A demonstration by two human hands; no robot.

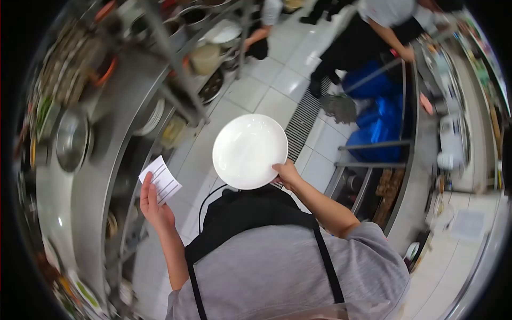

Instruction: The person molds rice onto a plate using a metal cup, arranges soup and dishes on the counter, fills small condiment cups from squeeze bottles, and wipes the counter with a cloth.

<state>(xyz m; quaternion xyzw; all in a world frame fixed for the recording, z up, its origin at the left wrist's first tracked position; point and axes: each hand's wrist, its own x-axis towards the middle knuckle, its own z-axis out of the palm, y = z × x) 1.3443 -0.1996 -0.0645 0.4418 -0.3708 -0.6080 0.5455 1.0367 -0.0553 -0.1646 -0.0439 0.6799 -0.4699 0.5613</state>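
In my right hand point(286, 175) is a white round plate point(249, 152), gripped at its lower right rim with the thumb on top. The plate's upper face is bare, and it is held out in front of my black apron point(250, 213). My left hand point(156, 205) is raised on the left and pinches a small white paper slip point(161, 180) between its fingers. Several dark printed lines cross the slip. The fingers under the plate are mostly hidden.
A steel counter point(93, 224) with a metal bowl point(72, 140) runs along the left. Blue bags point(378, 125) sit under the right-hand counter. A floor grate point(303, 125) crosses the tiles. Two co-workers stand ahead, one in dark trousers point(346, 42) at the right.
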